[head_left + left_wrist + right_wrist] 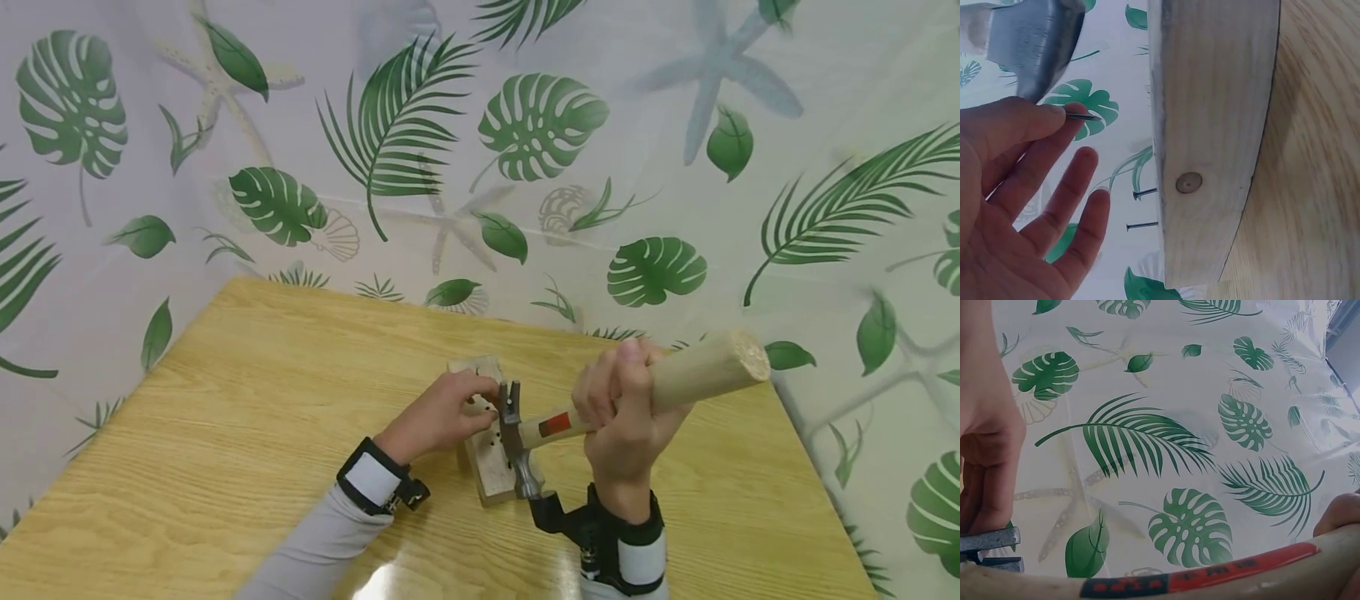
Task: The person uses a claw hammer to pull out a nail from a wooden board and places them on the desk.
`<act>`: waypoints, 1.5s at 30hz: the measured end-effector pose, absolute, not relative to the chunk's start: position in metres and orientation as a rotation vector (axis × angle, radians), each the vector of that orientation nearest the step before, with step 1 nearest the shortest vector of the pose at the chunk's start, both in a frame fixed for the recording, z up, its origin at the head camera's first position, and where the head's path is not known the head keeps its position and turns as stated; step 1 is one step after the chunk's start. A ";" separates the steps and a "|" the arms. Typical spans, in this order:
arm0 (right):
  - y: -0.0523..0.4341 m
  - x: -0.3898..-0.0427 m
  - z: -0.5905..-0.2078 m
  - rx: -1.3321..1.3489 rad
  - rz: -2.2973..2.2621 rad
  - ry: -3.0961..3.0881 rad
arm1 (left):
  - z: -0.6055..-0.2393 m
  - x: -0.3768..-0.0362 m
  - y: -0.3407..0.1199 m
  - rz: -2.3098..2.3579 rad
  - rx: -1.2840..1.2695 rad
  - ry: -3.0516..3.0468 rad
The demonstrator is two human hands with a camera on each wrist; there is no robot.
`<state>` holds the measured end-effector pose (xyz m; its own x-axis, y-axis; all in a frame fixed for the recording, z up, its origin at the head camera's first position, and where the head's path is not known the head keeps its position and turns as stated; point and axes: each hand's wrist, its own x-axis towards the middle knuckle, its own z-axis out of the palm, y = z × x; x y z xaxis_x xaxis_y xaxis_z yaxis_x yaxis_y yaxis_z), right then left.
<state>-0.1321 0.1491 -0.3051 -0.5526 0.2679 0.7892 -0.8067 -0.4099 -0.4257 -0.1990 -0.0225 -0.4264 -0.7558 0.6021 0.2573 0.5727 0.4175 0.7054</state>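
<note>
1. Left hand (442, 417), lower centre-left of the head view: it rests on the wooden block (486, 450), and its thumb and forefinger pinch a nail (1082, 116) upright against the block's top. The left wrist view shows the other fingers (1072, 187) spread and relaxed.
2. Wooden block, centre of the head view, lying on the desk (262, 400). Two more nails (1142, 209) stand partly driven in its face, and a round knot marks its side.
3. Hammer (525, 433), just right of the block: its steel head hovers over the pinched nail, claw upward, close to the left fingertips.
4. Right hand (626, 417), lower centre-right: its fingers wrap the hammer's pale wooden handle near the red label, and the handle's butt points to the upper right.
5. Step judged in hand: starting a nail. The next move calls for a light, square tap on the nail head, with the pinching fingers kept low and clear.
</note>
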 end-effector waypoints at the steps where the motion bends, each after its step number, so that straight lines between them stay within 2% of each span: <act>1: 0.150 -0.132 -0.305 0.829 2.017 -1.087 | -0.426 -0.199 -0.023 1.276 1.085 2.623; 8: 0.152 -0.129 -0.301 0.825 2.059 -1.076 | -0.425 -0.201 -0.022 1.281 1.137 2.759; 13: 0.149 -0.128 -0.301 0.865 2.052 -1.125 | -0.426 -0.201 -0.024 1.397 1.067 2.848; 19: 0.148 -0.129 -0.303 0.838 2.036 -1.158 | -0.421 -0.207 -0.041 1.487 0.798 2.966; 25: 0.147 -0.131 -0.304 0.789 2.040 -1.167 | -0.417 -0.221 -0.101 1.241 0.374 2.993; 31: 0.146 -0.133 -0.309 0.749 2.035 -1.213 | -0.429 -0.227 -0.153 0.992 0.019 2.966; 37: 0.146 -0.135 -0.315 0.711 2.016 -1.361 | -0.438 -0.226 -0.171 0.866 -0.185 2.996; 45: 0.146 -0.141 -0.320 0.662 1.959 -1.466 | -0.439 -0.227 -0.178 0.869 -0.256 3.002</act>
<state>-0.1408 0.1457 -0.3199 -0.6972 0.1659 0.6974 -0.7159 -0.2119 -0.6653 -0.2266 -0.1776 -0.4393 -0.9866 -0.1551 -0.0505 -0.1581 0.8331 0.5301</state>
